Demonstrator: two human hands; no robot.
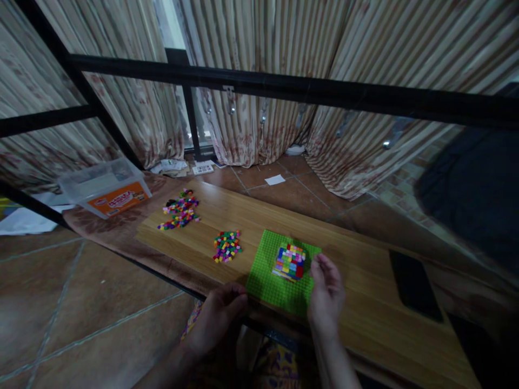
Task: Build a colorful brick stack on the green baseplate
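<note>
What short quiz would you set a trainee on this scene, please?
1. True or false: the coloured block build stands on the green baseplate.
2. Where is the right hand relative to the build? A: just to its right. B: far to its left. C: flat on top of it.
3. How many loose brick piles lie on the wooden table to the left of the baseplate?

Key: 1 true; 2 A; 3 two, a smaller pile near the baseplate and a larger pile farther left.
</note>
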